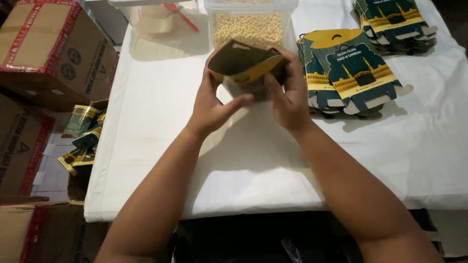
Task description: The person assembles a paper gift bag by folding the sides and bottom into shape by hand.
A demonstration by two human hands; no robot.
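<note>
White tablecloth bare toward near edge, both hands' fingers gripping half-folded carton.

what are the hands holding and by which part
A half-folded green and yellow carton: left hand grips its left edge, right hand its right side, fingers curled around it.

Both bare forearms reach forward and converge, the left hand and right hand raised, fingers curled in a grip.

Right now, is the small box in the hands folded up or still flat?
Folded up and open: both hands hold the box, its mouth gaping and dark inside visible.
</note>
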